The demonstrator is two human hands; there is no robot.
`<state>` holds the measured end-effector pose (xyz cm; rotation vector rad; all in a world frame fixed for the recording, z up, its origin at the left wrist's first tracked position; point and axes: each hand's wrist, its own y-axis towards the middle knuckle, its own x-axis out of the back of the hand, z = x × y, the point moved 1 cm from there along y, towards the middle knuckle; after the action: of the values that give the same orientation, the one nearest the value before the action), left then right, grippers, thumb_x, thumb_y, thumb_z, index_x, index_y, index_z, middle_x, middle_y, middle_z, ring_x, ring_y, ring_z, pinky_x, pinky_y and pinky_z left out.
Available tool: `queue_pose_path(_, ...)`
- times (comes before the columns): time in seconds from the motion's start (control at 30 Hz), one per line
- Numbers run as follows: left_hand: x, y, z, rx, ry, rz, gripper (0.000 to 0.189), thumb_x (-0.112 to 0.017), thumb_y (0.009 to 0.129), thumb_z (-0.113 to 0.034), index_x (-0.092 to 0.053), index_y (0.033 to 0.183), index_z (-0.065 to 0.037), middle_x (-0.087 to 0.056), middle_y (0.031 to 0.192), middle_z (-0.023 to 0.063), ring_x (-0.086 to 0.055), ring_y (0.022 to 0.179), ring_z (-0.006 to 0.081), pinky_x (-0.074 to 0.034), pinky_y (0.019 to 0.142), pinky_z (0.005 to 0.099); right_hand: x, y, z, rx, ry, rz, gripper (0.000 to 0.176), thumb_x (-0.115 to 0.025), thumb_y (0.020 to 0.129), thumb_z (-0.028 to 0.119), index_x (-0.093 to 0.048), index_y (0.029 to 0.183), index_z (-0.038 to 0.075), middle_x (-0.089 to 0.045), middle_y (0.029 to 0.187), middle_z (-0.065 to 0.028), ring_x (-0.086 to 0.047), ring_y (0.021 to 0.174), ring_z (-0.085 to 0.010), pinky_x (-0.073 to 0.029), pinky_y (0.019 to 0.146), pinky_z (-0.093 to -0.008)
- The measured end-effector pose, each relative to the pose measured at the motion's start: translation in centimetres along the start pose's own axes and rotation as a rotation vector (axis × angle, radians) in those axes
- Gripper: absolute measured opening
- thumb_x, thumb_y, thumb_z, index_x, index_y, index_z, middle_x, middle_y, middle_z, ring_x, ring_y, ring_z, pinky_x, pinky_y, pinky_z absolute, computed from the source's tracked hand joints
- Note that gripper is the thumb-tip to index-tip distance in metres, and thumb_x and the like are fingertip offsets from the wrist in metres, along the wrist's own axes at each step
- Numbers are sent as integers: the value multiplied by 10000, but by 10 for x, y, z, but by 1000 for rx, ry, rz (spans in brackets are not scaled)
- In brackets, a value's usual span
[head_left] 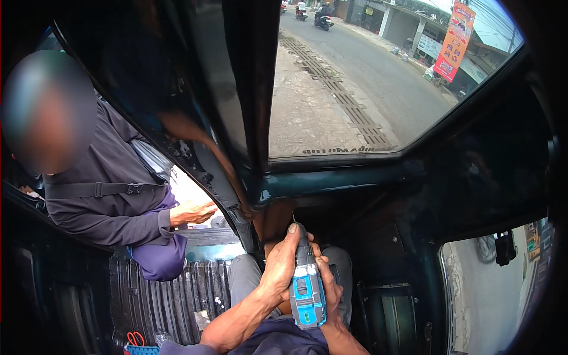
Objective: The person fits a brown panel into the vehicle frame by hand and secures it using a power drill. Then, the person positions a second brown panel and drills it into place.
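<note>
A blue and black cordless drill (308, 299) is held between my two hands in front of my lap, its thin bit (293, 218) pointing away from me at the dark panel (278, 216) below the window. My left hand (280, 265) is closed along the drill's left side, with the thumb up by the black chuck (304, 236). On the other side, my right hand (329, 283) wraps the drill body, partly hidden by it.
To the left, a person (106, 183) in a dark jacket leans in at the opening. Red-handled scissors (135, 338) lie on the ribbed floor (171, 296) at lower left. A large window (355, 89) shows a street, and a smaller window (485, 290) is at lower right.
</note>
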<state>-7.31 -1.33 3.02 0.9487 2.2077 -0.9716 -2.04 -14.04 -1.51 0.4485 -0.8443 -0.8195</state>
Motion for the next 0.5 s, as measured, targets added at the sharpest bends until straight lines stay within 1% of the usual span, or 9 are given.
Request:
queue_pose_path(0.17, 0, 0, -1, -4, 8, 0, 513, -502, 1038, -530, -550, 1130, -28, -647, 845, 111, -714, 746, 251, -630, 666, 347, 1, 0, 0, -14, 15, 16, 652, -765, 864, 175, -464, 1389, -67, -695, 1163, -256, -731, 1017, -368, -628, 833, -406)
queue_pose_path(0.43, 1, 1, 1, -5, 20, -8, 506, -499, 1042, -521, -545, 1134, -25, -645, 843, 110, -712, 741, 255, -627, 653, 344, 0, -3, -2, -4, 12, 6, 653, -773, 858, 168, -472, 1385, -72, -688, 1187, -264, -725, 1039, -373, -622, 851, -414)
queue_pose_path(0.5, 1, 1, 1, -2, -26, 9, 505, -496, 1044, -518, -543, 1135, -24, -644, 841, 107, -710, 741, 255, -624, 649, 344, 0, -4, -2, -3, 1, 12, 651, -772, 859, 164, -472, 1386, -71, -689, 1185, -262, -726, 1037, -372, -621, 852, -414)
